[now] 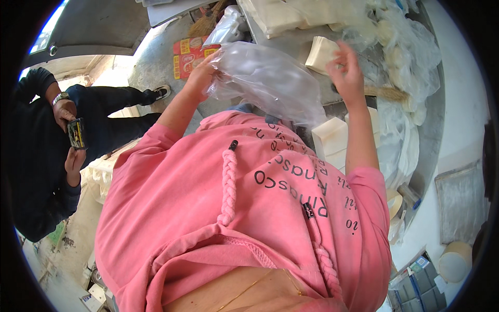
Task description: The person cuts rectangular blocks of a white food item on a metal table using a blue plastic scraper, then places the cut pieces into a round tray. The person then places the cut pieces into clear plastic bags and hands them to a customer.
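Note:
My left hand (203, 76) grips the open edge of a clear plastic bag (269, 74). The bag is puffed out and spreads across the space in front of my pink top. My right hand (347, 74) is raised with its fingers apart and slightly blurred. It overlaps the right edge of a stack of thin cream-coloured sheets (320, 54) on the grey worktop (288, 45); whether it touches them I cannot tell. Nearer my body, below the right hand, sits a cream-coloured block of stacked sheets (330, 136).
Bagged cream stacks (276, 17) line the far side. Crumpled clear plastic (409, 54) and a straw brush (386, 93) lie right. A flattened red carton (189, 56) and a straw broom (206, 23) are ahead left. Another person (43, 156) at left holds a phone (76, 133).

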Demonstrator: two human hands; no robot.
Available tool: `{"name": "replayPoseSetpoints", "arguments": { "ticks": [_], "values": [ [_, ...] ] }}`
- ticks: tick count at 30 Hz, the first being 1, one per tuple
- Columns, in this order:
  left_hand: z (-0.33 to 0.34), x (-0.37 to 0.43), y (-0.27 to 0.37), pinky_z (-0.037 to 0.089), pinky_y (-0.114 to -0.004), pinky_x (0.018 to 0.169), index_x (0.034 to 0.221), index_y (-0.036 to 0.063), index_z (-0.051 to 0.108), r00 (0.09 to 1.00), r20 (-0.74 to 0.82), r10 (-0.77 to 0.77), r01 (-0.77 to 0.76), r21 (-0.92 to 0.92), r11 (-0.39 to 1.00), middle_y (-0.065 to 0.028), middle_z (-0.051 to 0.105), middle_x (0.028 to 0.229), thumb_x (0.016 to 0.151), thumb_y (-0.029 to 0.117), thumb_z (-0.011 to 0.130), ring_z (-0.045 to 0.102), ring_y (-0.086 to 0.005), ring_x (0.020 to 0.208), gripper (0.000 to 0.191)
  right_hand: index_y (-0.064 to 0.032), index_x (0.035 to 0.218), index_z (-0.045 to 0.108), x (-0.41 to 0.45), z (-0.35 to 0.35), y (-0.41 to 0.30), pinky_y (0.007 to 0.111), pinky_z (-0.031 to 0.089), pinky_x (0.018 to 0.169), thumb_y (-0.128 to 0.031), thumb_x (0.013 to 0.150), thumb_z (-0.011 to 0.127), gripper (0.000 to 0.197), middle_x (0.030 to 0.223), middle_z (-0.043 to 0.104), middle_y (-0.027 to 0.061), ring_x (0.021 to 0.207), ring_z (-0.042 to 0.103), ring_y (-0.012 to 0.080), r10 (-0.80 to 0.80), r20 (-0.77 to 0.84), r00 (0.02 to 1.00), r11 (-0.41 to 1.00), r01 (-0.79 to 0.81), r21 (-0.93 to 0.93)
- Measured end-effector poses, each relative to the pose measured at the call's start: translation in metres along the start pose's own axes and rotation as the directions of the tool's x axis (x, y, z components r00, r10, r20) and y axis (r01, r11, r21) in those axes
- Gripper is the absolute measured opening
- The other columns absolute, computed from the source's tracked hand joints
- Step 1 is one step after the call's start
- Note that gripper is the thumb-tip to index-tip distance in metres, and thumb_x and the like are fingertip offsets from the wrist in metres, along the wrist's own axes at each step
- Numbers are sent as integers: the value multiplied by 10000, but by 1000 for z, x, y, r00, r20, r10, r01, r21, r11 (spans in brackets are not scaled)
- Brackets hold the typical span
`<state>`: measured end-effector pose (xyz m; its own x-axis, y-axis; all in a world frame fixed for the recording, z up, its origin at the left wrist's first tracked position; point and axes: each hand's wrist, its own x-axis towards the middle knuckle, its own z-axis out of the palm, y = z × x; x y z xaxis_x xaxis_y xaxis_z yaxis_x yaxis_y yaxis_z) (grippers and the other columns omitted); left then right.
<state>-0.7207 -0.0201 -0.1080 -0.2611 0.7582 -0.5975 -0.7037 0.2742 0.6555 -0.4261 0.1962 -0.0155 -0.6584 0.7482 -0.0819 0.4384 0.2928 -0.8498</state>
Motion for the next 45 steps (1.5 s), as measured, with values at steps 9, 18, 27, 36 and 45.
{"name": "replayPoseSetpoints", "arguments": {
  "ticks": [9,18,27,36,45],
  "values": [
    [11,-6,25,458,-277,557,1222,83,561,986,4,-164,154,325,933,-37,593,751,924,178,459,550,-135,634,329,-79,1353,440,-84,38,-17,279,470,820,-57,766,638,620,1212,544,90,989,567,150,405,21,914,898,-403,176],
    [133,-33,50,448,-242,826,1117,15,592,683,710,-173,-317,501,805,-42,616,1006,860,84,586,574,-122,949,266,-33,1212,525,-37,75,-49,271,477,786,-75,778,616,445,1114,577,61,941,558,117,-64,361,931,759,-189,622],
    [145,-29,32,160,-412,1121,1445,46,255,265,930,254,-935,183,305,-173,168,1522,728,401,766,202,-281,1387,950,-5,1102,549,-32,66,-73,306,486,706,-51,790,515,318,955,604,82,816,577,145,153,-123,980,878,-78,473],
    [183,58,7,476,-264,670,1063,27,577,838,539,82,-204,170,964,-71,607,927,829,-15,481,588,-170,846,257,-84,1368,345,-57,29,-59,428,447,891,-124,753,644,685,1275,466,214,1093,511,375,-364,-217,906,867,244,-434],
    [194,35,-16,434,-253,823,1189,26,533,852,510,116,-355,402,844,-83,574,1101,886,91,549,557,-149,974,310,-3,1016,612,5,-259,84,366,440,905,5,723,579,295,1028,617,158,959,595,286,-403,-819,409,881,-68,-467]
  ]
}}
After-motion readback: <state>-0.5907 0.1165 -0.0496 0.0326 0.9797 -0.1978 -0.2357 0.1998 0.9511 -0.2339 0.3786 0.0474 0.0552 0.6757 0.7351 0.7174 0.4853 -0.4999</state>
